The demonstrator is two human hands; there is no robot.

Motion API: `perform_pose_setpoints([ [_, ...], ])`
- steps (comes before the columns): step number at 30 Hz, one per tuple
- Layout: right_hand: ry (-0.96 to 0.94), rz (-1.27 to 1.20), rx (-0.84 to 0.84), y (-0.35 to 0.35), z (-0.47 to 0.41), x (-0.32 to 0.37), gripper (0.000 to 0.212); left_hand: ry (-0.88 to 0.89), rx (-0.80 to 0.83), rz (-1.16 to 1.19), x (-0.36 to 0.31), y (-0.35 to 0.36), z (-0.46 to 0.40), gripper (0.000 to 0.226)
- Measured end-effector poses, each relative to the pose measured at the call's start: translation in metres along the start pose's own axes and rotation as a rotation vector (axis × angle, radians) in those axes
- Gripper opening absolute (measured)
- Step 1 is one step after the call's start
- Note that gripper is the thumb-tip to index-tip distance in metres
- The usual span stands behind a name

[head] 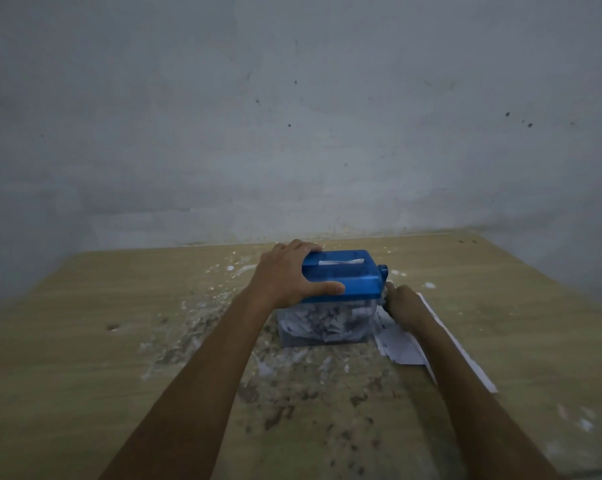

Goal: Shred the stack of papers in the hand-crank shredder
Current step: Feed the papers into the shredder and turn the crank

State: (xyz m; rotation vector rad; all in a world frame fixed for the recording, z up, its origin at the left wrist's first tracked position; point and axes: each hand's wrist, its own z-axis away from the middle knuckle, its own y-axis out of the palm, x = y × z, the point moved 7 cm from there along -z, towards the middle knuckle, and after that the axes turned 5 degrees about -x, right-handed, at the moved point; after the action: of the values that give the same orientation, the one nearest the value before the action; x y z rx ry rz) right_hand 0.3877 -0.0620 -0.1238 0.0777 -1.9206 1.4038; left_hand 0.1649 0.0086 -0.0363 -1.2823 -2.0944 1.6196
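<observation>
The wooden table [85, 341] stands against a grey wall [292, 116]. Near its far edge sits the shredder [337, 289], blue on top, its clear bin full of scraps. The papers [401, 348] lie just beside it, under the right forearm. The left hand [289, 275] grips the blue top. The right hand [401, 301] is at the crank [383, 275]; its fingers I cannot tell.

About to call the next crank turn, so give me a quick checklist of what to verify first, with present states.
1. Left hand gripping the shredder lid: ok.
2. Right hand on the crank: grip cannot tell, blurred.
3. Paper in the slot: ok, a white strip shows.
4. Bin room: not ok, shreds reach near the lid.
5. Spare sheets beside the shredder: ok.
</observation>
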Motion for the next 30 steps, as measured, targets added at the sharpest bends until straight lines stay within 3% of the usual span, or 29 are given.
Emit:
perform_pose_setpoints([
  [2, -0.051, 0.049, 0.024, 0.002, 0.021, -0.002, 0.024, -0.004, 0.007, -0.009, 0.000, 0.001, 0.000, 0.092],
  [4, -0.116, 0.079, -0.061, -0.010, 0.035, 0.001, 0.006, -0.007, 0.017, -0.013, 0.000, 0.001, 0.000, 0.094],
  [6, -0.068, -0.049, -0.094, -0.020, 0.047, -0.001, 0.005, -0.006, 0.024, -0.014, 0.000, 0.001, -0.001, 0.094],
  [11, 0.039, -0.614, -0.152, -0.040, 0.067, 0.009, 0.040, -0.004, 0.056, -0.024, -0.001, 0.002, -0.002, 0.094],
  [15, 0.061, -0.854, -0.230, -0.059, 0.058, 0.032, 0.046, 0.006, 0.068, -0.027, -0.001, 0.001, -0.004, 0.093],
  [18, 0.034, -0.768, -0.306, -0.081, 0.041, 0.055, 0.058, 0.021, 0.065, -0.017, 0.001, 0.003, -0.003, 0.092],
  [20, 0.028, -0.679, -0.337, -0.089, 0.022, 0.065, 0.052, 0.029, 0.055, -0.015, 0.003, 0.004, -0.004, 0.092],
  [25, 0.075, -0.538, -0.179, -0.058, -0.029, 0.060, 0.048, 0.019, 0.025, 0.001, 0.006, 0.004, -0.002, 0.096],
  [30, 0.138, -0.153, 0.018, -0.009, -0.029, 0.024, 0.007, 0.009, -0.010, -0.001, 0.003, 0.005, 0.000, 0.094],
])
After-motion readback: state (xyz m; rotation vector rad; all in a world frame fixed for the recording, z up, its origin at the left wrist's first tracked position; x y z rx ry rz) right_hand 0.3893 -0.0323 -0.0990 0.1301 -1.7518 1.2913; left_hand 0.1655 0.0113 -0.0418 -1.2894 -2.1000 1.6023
